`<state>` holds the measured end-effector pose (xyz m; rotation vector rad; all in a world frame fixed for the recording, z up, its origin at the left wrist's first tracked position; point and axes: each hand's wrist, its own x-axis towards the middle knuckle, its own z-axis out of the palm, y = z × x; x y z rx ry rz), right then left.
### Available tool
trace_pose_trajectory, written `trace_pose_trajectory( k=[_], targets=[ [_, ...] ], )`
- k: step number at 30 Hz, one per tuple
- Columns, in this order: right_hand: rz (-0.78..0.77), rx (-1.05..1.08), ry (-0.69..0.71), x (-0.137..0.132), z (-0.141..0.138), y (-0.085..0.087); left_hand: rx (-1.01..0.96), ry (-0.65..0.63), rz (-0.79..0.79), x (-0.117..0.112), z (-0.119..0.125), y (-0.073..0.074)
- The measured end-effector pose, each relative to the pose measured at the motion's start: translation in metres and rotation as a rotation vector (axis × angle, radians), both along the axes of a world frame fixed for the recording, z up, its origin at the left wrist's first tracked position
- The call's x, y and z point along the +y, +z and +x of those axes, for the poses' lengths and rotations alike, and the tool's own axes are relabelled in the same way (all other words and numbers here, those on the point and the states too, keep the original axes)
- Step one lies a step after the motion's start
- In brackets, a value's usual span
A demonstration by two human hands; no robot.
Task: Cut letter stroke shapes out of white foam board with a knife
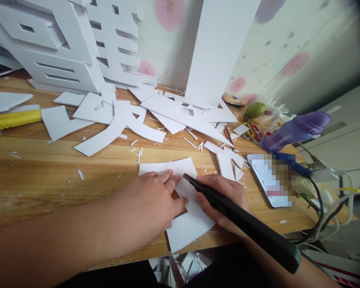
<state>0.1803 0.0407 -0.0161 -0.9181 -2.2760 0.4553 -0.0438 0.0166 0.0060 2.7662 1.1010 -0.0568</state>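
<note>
A white foam board piece [187, 231] with cut-out edges lies flat near the table's front edge. My left hand [156, 196] rests on it, fingers stretched out and pressing down. My right hand [225, 196] is wrapped round a black utility knife [243, 220], its long handle slanting back towards the lower right. The knife's blade tip points at the board just beside my left fingertips; whether it touches the surface I cannot tell. Part of the board is hidden under my left hand.
White offcuts [180, 116] and shavings lie across the wooden table [48, 168]. Cut white board structures [66, 60] stand at the back left. A yellow-handled tool [15, 120] lies left. On the right are a phone [267, 180], a purple bottle [297, 130], scissors [253, 131] and cables [321, 220].
</note>
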Motion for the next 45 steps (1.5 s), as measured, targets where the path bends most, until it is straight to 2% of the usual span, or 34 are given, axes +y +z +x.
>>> trace_pose_trajectory(
  k=[16,30,45],
  targets=[
    [-0.017,0.006,0.012,-0.005,0.005,0.005,0.064,0.022,-0.065,0.001,0.003,0.006],
    [-0.031,0.025,0.068,-0.007,0.011,0.005,-0.005,-0.011,0.026,0.000,-0.001,-0.005],
    [0.009,0.008,0.067,-0.014,0.015,0.009,0.023,-0.027,0.030,0.001,-0.001,-0.003]
  ],
)
